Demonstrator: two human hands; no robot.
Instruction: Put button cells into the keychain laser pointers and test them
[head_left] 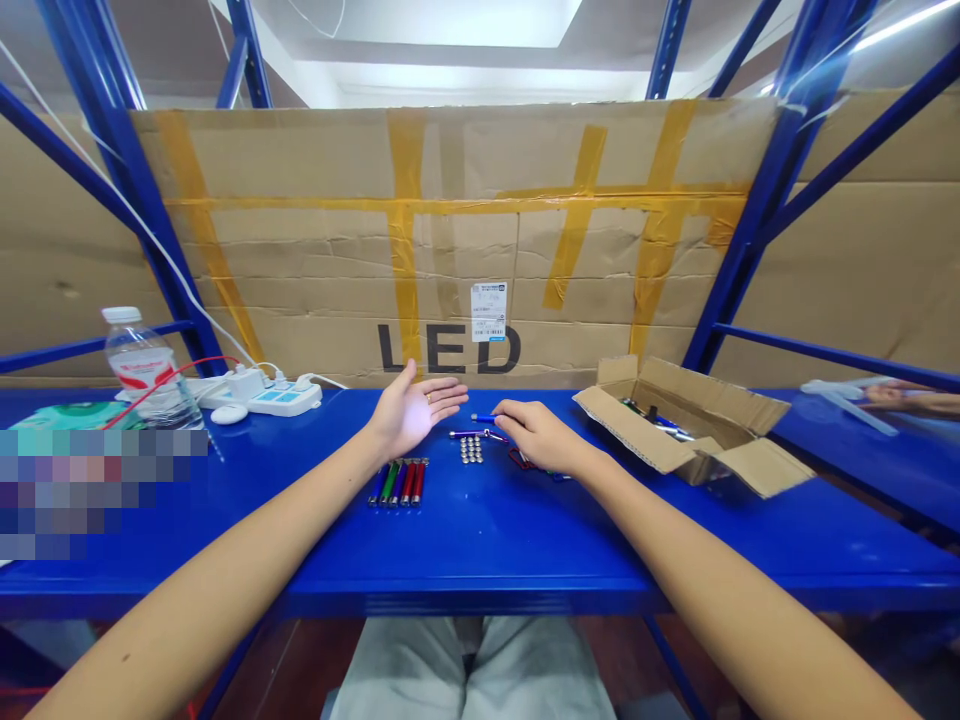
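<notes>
My left hand is open, palm facing right, with a pale bright patch on the palm. A small blue flashlight is pinched in my right hand, its end pointing at that palm. Just below it lies a purple flashlight with a metal clip at its right end. Several silver button cells sit in neat rows under it. Below my left wrist, several green, blue and red flashlights stand side by side in a row. A red carabiner and other pieces are partly hidden under my right hand.
An open cardboard box with small metallic items is on the right of the blue table. At left are a water bottle, a power strip and cables. A large cardboard panel rises behind. Another person's hand shows far right.
</notes>
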